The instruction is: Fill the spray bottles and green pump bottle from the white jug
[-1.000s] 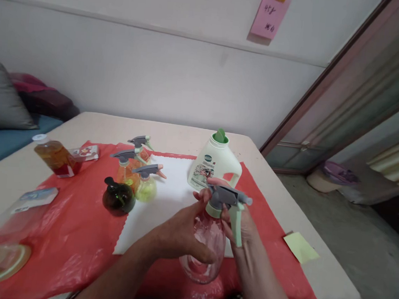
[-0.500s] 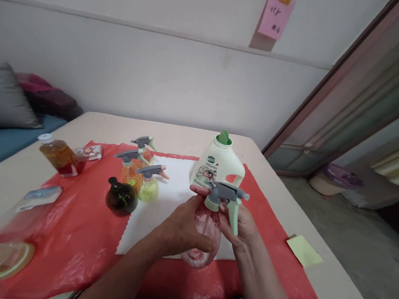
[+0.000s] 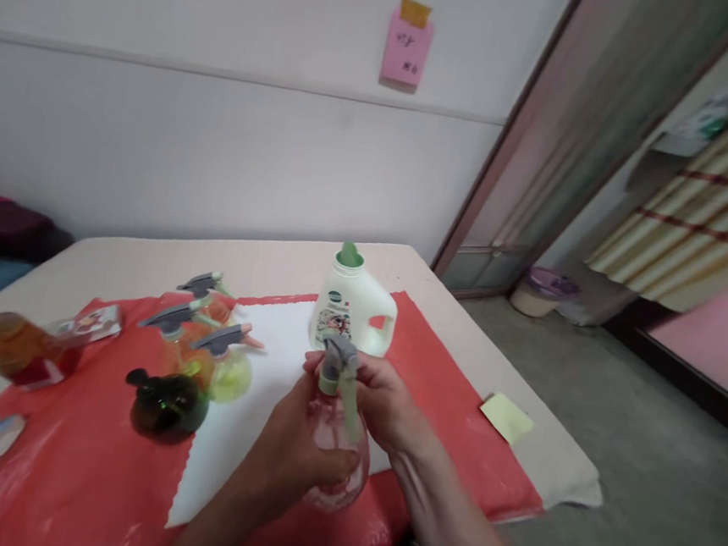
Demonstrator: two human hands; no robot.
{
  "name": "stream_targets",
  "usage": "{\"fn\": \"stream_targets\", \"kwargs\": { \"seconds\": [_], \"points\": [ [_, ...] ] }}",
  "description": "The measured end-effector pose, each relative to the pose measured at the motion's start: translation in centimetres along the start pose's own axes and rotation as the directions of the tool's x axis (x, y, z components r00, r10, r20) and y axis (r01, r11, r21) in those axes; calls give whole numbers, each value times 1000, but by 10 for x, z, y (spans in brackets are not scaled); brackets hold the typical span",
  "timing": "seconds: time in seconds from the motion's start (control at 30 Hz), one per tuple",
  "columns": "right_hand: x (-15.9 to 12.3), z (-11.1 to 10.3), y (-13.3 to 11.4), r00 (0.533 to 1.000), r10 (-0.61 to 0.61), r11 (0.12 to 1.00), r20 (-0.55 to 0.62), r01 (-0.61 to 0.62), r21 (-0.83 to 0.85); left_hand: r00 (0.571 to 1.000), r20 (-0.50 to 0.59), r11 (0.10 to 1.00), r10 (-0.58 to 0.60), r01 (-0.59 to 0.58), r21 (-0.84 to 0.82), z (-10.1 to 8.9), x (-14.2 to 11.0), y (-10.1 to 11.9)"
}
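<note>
Between my two hands is a clear pinkish spray bottle (image 3: 355, 476) with a grey trigger head and a pale green lever and collar. My left hand (image 3: 299, 437) wraps round the bottle's body, its thumb across the front. Up at the neck, my right hand (image 3: 385, 394) has its fingers closed around the collar and spray head; some of its fingertips are hidden behind them. Just beyond stands a cream detergent jug (image 3: 361, 307) with a handle and a green mouth. White paper (image 3: 240, 441) lies beneath my hands on a red plastic sheet (image 3: 92, 470).
To the left stand a yellow spray bottle (image 3: 231, 378), an orange spray bottle (image 3: 181, 359), another sprayer behind, and a dark green round bottle (image 3: 168, 409). A bottle of amber liquid (image 3: 13, 344) is farther left. A yellow sticky note (image 3: 507, 418) lies near the table's right edge.
The view has swung right, so the table things appear farther left. The spray head has turned in my right hand, its lever now pointing more toward me. My left hand keeps its hold.
</note>
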State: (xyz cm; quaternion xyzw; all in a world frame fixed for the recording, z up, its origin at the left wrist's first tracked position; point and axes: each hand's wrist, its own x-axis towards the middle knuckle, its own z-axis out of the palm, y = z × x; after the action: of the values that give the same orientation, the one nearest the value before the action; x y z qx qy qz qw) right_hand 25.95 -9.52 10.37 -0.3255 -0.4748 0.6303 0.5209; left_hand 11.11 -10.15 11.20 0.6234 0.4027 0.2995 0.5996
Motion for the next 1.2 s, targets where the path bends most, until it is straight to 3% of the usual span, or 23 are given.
{"fn": "stream_targets", "kwargs": {
  "seconds": [0.1, 0.17, 0.23, 0.3, 0.37, 0.47, 0.53, 0.57, 0.63, 0.77, 0.93, 1.03, 1.1, 1.2],
  "points": [
    [-5, -9, -17, 999, -30, 998, 16, 31, -58, 997, 49, 996, 65, -61, -68, 0, 2, -7],
    [-12, -21, -35, 992, -112, 987, -63, 104, -121, 994, 49, 988, 101, -95, -125, -3, 5, -19],
    [-22, -39, -52, 949, -238, 958, -206, 195, -208, 994, 12, 983, 108, -105, -148, -8, 11, -31],
    [-30, -60, -65, 846, -374, 912, -379, 261, -317, 998, -26, 992, 58, -60, -107, -13, 18, -41],
    [-32, -83, -67, 684, -491, 858, -540, 271, -436, 997, -71, 1000, 0, -1, -14, -17, 23, -46],
    [-16, -121, -54, 438, -573, 804, -693, 134, -580, 991, -133, 991, -23, 39, 126, -18, 26, -47],
    [6, -146, -39, 345, -569, 796, -746, 4, -605, 989, -145, 984, -9, 34, 173, -16, 26, -47],
    [18, -158, -32, 328, -569, 795, -754, -15, -606, 990, -142, 982, -8, 35, 185, -14, 25, -47],
    [44, -180, -19, 340, -555, 795, -759, -52, -604, 992, -123, 976, -15, 41, 212, -11, 23, -46],
    [88, -209, 2, 403, -506, 798, -763, -118, -592, 998, -60, 957, -32, 48, 287, -8, 21, -41],
    [125, -214, 30, 491, -439, 794, -752, -180, -581, 999, -15, 928, -32, 36, 372, -8, 18, -35],
    [127, -205, 38, 521, -400, 800, -754, -205, -565, 999, -18, 919, -31, 35, 393, -8, 16, -33],
    [115, -195, 34, 487, -396, 809, -779, -217, -547, 999, -21, 913, -24, 31, 406, -9, 13, -33],
    [82, -170, 21, 363, -443, 817, -820, -213, -536, 999, -41, 914, 35, -15, 405, -9, 11, -34]
  ]
}}
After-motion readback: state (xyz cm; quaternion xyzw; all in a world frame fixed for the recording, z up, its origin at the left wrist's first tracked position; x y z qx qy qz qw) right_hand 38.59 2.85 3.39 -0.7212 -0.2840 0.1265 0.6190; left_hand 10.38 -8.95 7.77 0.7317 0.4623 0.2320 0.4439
